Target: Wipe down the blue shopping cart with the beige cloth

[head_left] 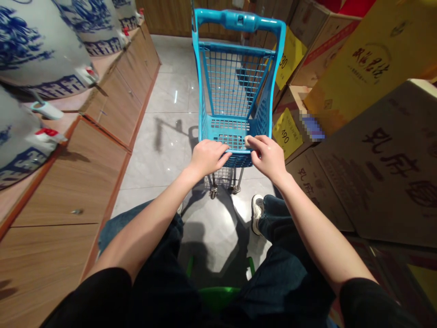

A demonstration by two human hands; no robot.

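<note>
A blue plastic shopping cart (235, 91) stands upright on the floor in front of me, with its handle at the far end and its low edge towards me. My left hand (209, 157) is closed over the left part of that near edge, with the thumb lying along it. At the right end of the same edge, my right hand (269, 158) is closed too, its fingers bent over the rim. A small pale lump shows at the right fingertips; whether it is a finger or a separate object I cannot make out. The basket's grid floor is visible.
Wooden cabinets (51, 173) line the left, bearing large blue-and-white jars (92, 27) with red-tipped taps. Cardboard boxes (385, 159) and yellow price signs (288, 134) crowd the right. Shiny tiles (146, 155) cover the aisle. A green seat (218, 294) shows between my legs.
</note>
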